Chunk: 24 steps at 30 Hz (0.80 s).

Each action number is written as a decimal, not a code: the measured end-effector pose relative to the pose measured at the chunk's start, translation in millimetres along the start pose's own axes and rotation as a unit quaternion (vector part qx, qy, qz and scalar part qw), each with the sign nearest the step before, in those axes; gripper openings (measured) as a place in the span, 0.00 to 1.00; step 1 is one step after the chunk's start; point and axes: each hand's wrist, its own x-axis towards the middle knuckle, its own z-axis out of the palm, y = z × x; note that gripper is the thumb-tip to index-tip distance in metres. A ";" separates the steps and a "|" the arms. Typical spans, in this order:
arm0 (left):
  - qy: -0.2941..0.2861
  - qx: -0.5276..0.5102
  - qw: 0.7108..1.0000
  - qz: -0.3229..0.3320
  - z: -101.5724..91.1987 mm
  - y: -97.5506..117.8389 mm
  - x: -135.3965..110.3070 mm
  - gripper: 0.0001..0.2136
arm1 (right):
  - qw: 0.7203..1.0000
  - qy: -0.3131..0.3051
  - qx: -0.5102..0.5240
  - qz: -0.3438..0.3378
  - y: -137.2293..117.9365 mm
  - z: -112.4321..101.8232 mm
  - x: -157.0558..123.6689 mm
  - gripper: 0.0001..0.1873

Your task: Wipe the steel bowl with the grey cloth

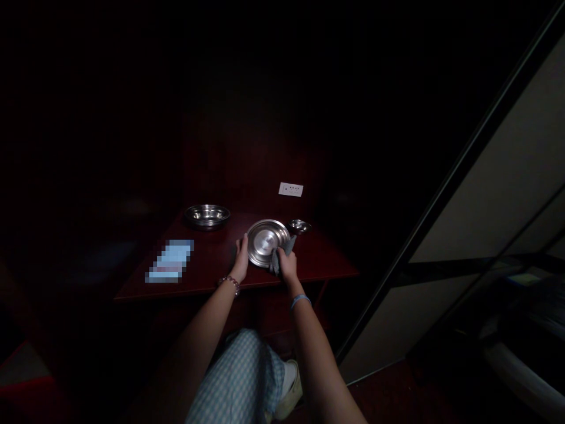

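A round steel plate (266, 240) is tilted up on the dark red table (207, 259), its face toward me. My left hand (241, 259) grips the plate's left edge, fingers closed on the rim. My right hand (286, 265) is closed on a grey cloth (278, 254) pressed against the plate's lower right edge. Each wrist wears a band.
A steel bowl (207, 215) sits at the table's back left and a small steel cup (299, 226) is just behind the plate. A blurred blue-white card (171, 260) lies left of my hands. A wall socket (291, 189) is behind. A glass partition (485, 194) stands at right.
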 end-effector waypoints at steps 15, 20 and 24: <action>-0.015 0.017 1.000 -0.007 5.5 11.2 -10.2 0.09 | 1.000 0.008 0.015 0.012 -1.9 -0.7 -0.1 0.16; -0.019 0.021 0.999 -0.022 5.2 8.6 -9.0 0.09 | 1.000 0.007 0.002 0.014 -2.8 -1.3 -1.0 0.15; -0.011 0.013 0.999 -0.038 6.6 9.1 -8.4 0.08 | 1.000 -0.001 -0.004 0.011 -4.5 -1.1 -1.7 0.16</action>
